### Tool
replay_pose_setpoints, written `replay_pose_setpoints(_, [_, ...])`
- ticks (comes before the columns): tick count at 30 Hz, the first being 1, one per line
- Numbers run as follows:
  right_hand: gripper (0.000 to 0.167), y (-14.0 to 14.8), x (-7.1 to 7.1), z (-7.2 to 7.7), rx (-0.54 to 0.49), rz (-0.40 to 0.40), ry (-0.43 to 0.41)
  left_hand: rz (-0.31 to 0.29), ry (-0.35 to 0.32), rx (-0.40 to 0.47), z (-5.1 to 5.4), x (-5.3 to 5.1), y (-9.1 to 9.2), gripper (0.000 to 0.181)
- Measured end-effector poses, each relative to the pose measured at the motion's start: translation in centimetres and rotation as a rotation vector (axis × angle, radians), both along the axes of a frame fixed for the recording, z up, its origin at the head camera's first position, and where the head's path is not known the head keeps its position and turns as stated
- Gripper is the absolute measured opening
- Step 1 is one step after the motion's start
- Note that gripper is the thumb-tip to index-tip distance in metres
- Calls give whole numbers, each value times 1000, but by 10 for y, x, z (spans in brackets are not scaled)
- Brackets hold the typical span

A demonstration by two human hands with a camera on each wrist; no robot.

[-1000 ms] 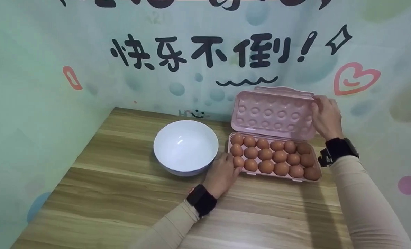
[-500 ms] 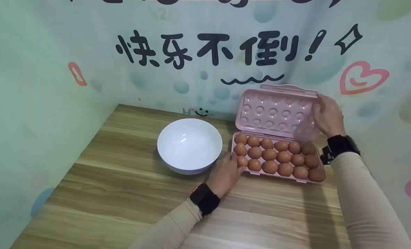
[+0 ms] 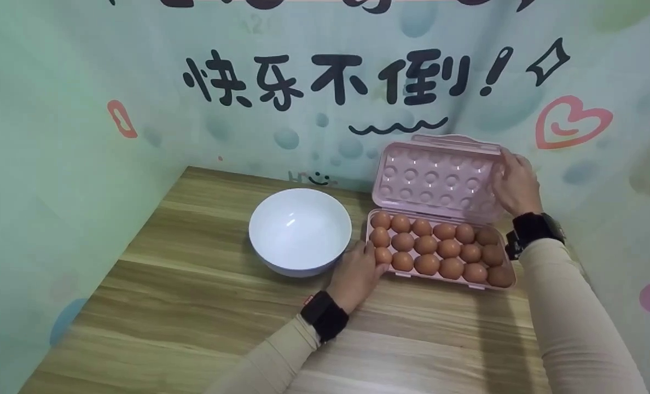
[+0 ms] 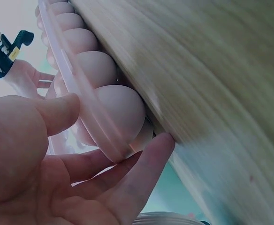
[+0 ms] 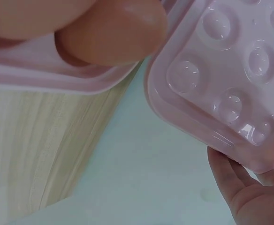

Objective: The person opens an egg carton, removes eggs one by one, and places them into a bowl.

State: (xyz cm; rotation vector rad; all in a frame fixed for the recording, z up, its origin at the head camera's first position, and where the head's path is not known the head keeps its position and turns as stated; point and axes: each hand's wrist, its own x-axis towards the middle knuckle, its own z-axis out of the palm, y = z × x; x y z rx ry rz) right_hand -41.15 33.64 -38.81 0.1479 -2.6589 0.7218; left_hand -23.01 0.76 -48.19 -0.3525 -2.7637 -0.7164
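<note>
A pink egg box (image 3: pixel 440 278) stands unfolded on the table, filled with several brown eggs (image 3: pixel 427 265). Its dimpled lid (image 3: pixel 434 178) is raised at the back, leaning toward the wall. My left hand (image 3: pixel 352 279) grips the box's near left corner; in the left wrist view the thumb lies on the rim (image 4: pixel 92 117) and the fingers reach round the corner. The lid's upper right corner is held by my right hand (image 3: pixel 516 183), also visible in the right wrist view, where the fingers (image 5: pixel 226 176) touch the lid's edge.
A white bowl (image 3: pixel 300 230) stands left of the egg box, close beside my left hand, with nothing in it. Behind the wooden table (image 3: pixel 204 306) hangs a printed pale green cloth (image 3: pixel 281 33), which also covers the left side.
The head view has shifted a little, so the bowl and box appear slightly further right. Both hands keep their holds, and the lid stays raised.
</note>
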Motion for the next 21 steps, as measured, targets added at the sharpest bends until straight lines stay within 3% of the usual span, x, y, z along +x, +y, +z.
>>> replay_pose_setpoints(15, [63,-1,8,-1,12,13,-32,24,77,-37,-3,1,1,56])
replay_pose_setpoints(21, [65,1,15,0,15,12,-50,19,62,-10,-4,0,0,54])
